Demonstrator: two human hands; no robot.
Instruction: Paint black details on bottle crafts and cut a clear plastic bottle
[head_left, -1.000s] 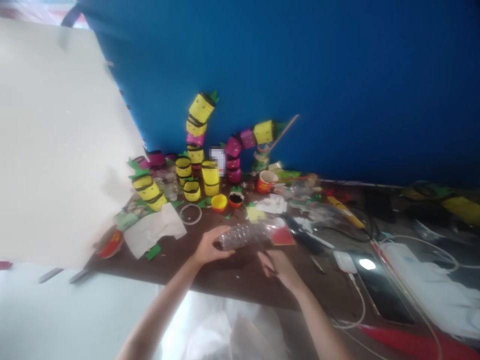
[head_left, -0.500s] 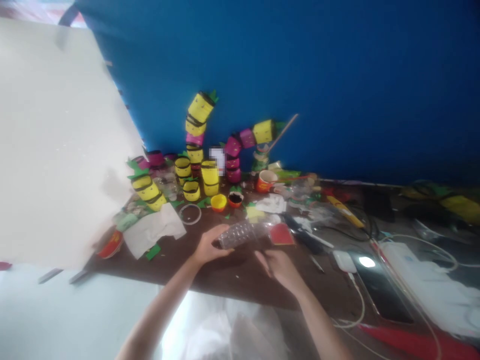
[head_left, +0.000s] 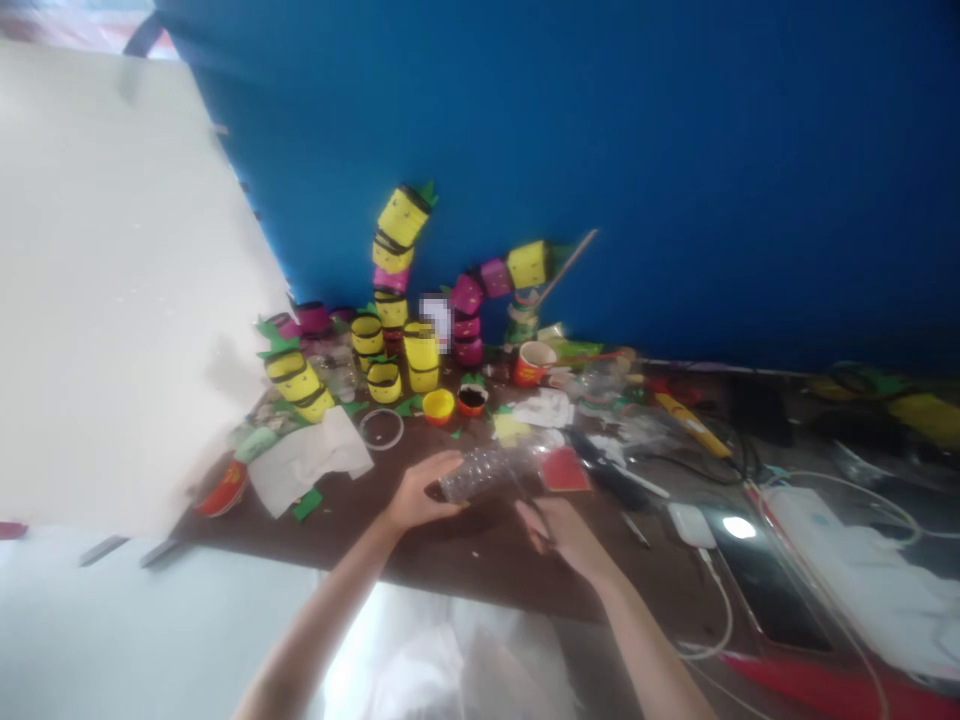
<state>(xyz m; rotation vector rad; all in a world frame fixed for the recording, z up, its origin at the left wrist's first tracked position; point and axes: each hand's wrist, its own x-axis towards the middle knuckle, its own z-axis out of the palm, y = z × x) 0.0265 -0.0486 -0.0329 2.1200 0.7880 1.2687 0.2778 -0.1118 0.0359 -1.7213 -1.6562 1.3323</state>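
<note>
A clear, ridged plastic bottle [head_left: 480, 472] lies sideways just above the brown table. My left hand [head_left: 422, 492] is wrapped round its left end, fingers above and thumb below. At the bottle's right part, my right hand [head_left: 559, 535] is closed on what look like scissors [head_left: 546, 522], with a dark handle at the fingers and thin blades reaching up to the plastic; blur hides how far they are apart. A red square [head_left: 564, 469] lies behind the bottle's right end.
Yellow and magenta cup towers [head_left: 401, 215] stand against the blue wall. A red paper cup [head_left: 534, 363], a clear ring [head_left: 382, 429] and white paper [head_left: 311, 460] are on the table [head_left: 352, 530]. Rightward are a yellow cutter [head_left: 691, 424], a phone [head_left: 776, 585] and white cables.
The scissors now show at my right hand, their blades up against the bottle. My left hand keeps its grip, and the bottle has shifted slightly.
</note>
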